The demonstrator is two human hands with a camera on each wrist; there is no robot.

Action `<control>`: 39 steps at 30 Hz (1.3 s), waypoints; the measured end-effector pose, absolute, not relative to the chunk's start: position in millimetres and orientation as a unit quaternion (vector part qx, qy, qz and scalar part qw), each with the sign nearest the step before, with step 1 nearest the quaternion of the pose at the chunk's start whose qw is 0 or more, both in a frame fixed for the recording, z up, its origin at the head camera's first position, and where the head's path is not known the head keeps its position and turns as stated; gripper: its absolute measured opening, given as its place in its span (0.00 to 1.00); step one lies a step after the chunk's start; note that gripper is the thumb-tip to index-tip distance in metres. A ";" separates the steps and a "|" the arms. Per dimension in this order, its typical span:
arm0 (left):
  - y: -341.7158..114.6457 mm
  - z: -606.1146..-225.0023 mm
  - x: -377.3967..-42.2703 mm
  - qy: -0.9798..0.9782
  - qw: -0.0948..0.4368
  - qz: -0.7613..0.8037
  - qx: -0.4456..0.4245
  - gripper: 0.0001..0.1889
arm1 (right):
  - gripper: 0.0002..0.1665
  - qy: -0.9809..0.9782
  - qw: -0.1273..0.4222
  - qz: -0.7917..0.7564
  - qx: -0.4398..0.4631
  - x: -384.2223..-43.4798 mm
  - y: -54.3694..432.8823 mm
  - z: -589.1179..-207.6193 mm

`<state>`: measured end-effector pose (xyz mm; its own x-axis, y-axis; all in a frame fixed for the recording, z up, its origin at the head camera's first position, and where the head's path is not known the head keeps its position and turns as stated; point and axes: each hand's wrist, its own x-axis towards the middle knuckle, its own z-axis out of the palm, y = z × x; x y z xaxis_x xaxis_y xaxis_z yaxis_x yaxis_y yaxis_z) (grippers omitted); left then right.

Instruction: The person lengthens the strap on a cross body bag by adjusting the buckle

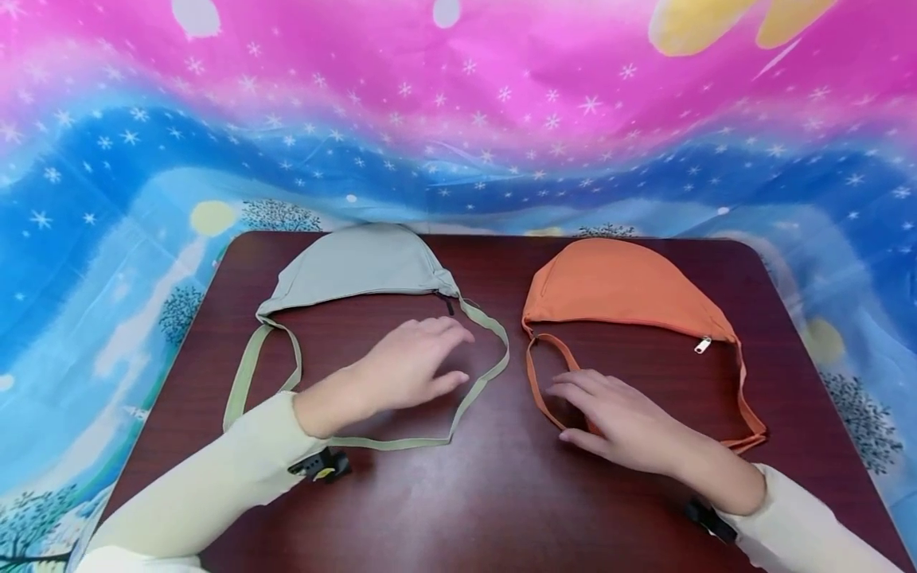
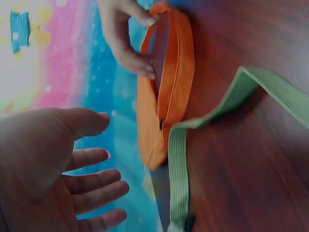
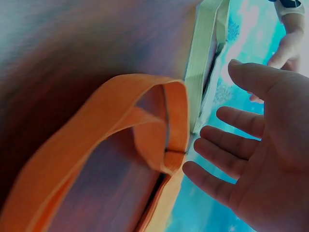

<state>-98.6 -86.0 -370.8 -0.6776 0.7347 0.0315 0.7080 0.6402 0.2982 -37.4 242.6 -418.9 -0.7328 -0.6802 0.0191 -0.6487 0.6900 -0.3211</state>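
Two crescent-shaped shoulder bags lie on a dark red-brown table. The pale grey-green bag point(image 1: 365, 261) is on the left, its green strap point(image 1: 476, 390) looped toward the front. My left hand point(image 1: 411, 366) hovers over that loop with fingers spread, holding nothing. On the right lies the orange bag point(image 1: 616, 282), with a silver zipper pull point(image 1: 703, 344) at its right end. Over the orange strap point(image 1: 533, 382) hangs my right hand point(image 1: 619, 418), fingers extended and empty. In the right wrist view, the palm of the right hand point(image 3: 275, 145) faces the orange strap without gripping it.
The table point(image 1: 458, 517) has rounded back corners. Behind and beside it hangs a pink and blue backdrop cloth point(image 1: 458, 103) with snowflakes and trees. Black wrist camera mounts point(image 1: 320, 464) sit by both cream sleeves point(image 1: 215, 477).
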 end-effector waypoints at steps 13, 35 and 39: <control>-6.7 -392.4 -77.0 0.908 0.076 0.062 0.407 0.27 | 0.34 0.943 0.064 -0.169 -0.278 -22.5 282.8 -418.6; 73.6 -428.6 -48.0 0.872 0.087 0.065 0.477 0.19 | 0.23 0.943 0.079 -0.187 -0.263 -11.4 327.4 -432.8; 86.2 -435.4 -45.7 0.866 0.072 0.048 0.493 0.21 | 0.20 0.938 0.117 -0.192 -0.264 -12.0 333.1 -436.4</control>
<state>-45.7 86.2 -435.4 -0.5045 0.8600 -0.0769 0.8461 0.5101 0.1543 -12.0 333.1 -436.4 -0.8333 -0.5403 -0.1172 -0.4504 0.7864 -0.4227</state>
